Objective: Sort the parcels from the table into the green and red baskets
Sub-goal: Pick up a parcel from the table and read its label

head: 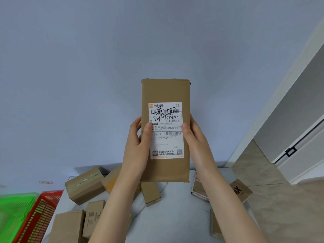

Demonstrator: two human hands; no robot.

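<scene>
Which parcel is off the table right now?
The tall flat parcel with the white shipping label, held upright between the left hand and right hand. The other cardboard parcels all lie on the table.

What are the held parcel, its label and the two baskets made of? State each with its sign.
Held parcel: brown cardboard, matte, with creased edges. Shipping label: white printed paper, apparently stuck flat, slightly glossy. Red basket and green basket: likely moulded plastic, judging by the slotted walls and saturated colour.

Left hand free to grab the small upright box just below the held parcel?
Probably not yet: the left hand and right hand both grip the held parcel. The small box itself lies unobstructed on the table.
</scene>
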